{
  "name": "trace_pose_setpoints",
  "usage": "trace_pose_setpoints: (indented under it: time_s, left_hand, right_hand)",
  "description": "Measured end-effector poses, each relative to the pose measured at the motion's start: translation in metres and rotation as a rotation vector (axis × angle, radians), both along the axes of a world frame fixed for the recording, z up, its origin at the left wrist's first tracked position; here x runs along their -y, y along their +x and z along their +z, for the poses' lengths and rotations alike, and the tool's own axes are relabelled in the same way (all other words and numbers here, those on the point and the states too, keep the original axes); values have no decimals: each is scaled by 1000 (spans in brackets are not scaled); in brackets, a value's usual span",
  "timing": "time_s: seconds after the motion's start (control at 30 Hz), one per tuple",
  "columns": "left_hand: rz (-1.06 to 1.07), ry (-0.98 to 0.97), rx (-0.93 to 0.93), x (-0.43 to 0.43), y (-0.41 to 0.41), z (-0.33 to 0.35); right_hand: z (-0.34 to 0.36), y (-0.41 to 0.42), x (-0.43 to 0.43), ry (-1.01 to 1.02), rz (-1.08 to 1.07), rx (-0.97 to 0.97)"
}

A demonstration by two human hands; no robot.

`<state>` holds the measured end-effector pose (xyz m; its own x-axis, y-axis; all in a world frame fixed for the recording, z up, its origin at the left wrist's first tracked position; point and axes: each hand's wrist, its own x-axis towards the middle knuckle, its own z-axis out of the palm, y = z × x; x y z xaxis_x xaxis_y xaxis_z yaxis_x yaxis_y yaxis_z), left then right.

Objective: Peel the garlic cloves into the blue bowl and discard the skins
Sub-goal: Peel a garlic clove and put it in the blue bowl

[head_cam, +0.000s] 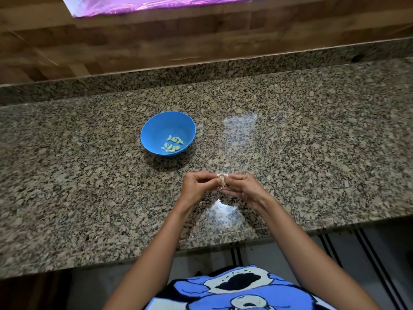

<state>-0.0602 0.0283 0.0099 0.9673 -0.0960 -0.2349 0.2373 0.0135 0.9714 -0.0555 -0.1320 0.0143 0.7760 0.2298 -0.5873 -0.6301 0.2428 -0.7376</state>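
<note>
Both hands pinching one garlic clove (pixel 222 178), left hand (pixel 197 186), right hand (pixel 242 189)

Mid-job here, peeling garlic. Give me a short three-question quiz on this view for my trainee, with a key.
1. True or false: the blue bowl is empty.
2. What holds the garlic clove? A) one hand only B) both hands C) neither hand
3. Fill in: on the counter, the bowl stands beyond the hands and to the person's ____.

Key:
1. False; peeled cloves lie in it.
2. B; the left hand and right hand pinch it between them.
3. left
</note>
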Motion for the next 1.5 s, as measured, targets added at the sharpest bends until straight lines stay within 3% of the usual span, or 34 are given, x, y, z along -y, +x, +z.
trace_pose_setpoints:
  time_s: [0.53,0.77,1.03,1.27,1.37,1.5]
  left_hand:
    - [-24,151,41,4,-2,-16]
    - [52,477,99,17,-1,-13]
    - [121,125,-92,6,8,-14]
    - [147,-254,-392,10,2,-7]
    - [227,-231,-395,13,2,-8]
    - [365,-119,-385,9,7,-14]
  right_hand:
    - [-7,-6,2,76,-56,-97]
    - [-6,3,-4,-63,-37,-43]
    - [-6,7,-3,-24,-9,-74]
    - [-10,13,-14,-235,-134,-5]
    - [-11,12,-16,-301,-82,64]
    - [-14,13,-15,-869,-30,360]
